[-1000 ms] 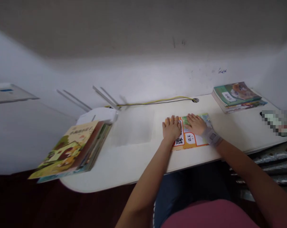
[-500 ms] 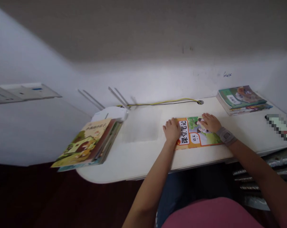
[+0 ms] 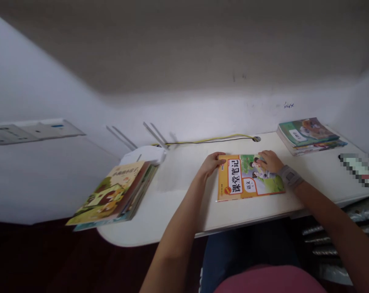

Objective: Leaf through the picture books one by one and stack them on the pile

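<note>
An orange-bordered workbook [image 3: 251, 183] with Chinese lettering and a picture of children on its cover lies sideways on the white desk in front of me. My left hand [image 3: 214, 163] pinches its upper left corner, thumb on the cover and fingers at the far edge and underneath. At the upper right, my right hand [image 3: 270, 162] has its fingers bent over the cover picture and seems to grip the far edge; its fingertips are partly hidden. A grey band circles the right wrist.
To the left, a stack of picture books [image 3: 111, 191] overhangs the desk [image 3: 178, 211] edge, beside a white router [image 3: 143, 154] with antennas. More books [image 3: 308, 132] are stacked at the back right, near a pixelated phone-like object [image 3: 358, 167]. A cable [image 3: 203, 141] runs along the wall.
My left hand has moved from lying on the cover to holding the workbook's corner, uncovering its left side. The right hand's fingers have curled in. The view has tilted up slightly.
</note>
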Action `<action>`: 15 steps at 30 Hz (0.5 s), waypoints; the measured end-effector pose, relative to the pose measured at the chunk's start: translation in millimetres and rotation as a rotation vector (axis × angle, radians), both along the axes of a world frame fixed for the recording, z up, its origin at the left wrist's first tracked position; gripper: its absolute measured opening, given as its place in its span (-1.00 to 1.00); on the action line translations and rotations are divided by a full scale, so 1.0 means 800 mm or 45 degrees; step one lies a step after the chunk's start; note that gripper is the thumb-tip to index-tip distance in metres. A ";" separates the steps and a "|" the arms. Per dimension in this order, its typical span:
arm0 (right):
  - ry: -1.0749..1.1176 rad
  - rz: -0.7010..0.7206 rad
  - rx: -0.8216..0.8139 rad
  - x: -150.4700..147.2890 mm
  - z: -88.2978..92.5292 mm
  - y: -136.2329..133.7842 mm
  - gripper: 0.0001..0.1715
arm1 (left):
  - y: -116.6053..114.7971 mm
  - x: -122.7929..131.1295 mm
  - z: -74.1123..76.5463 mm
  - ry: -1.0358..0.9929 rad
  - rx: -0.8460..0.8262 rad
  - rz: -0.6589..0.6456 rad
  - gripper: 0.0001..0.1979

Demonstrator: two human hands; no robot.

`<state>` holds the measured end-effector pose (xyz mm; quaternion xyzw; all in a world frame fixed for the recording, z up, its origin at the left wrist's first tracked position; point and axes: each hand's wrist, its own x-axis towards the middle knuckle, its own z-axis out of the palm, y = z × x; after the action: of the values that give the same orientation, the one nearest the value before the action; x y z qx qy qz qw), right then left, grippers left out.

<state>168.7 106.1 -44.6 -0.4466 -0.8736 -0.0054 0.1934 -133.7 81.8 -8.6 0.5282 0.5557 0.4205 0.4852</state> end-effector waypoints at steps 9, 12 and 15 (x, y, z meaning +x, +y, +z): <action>0.088 0.252 -0.247 0.030 0.062 0.003 -0.67 | -0.013 -0.007 0.012 0.000 0.079 0.071 -0.66; 0.193 0.214 -0.357 0.039 0.080 0.005 -0.59 | -0.020 -0.007 0.016 -0.001 0.075 0.048 -0.61; 0.345 -0.028 -0.471 0.041 0.084 0.008 -0.48 | -0.021 -0.002 0.014 0.044 0.036 0.044 -0.55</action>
<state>201.6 112.8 22.6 -0.4807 -0.8208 0.2128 0.2237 -135.2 65.3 2.8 0.5325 0.5671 0.4275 0.4605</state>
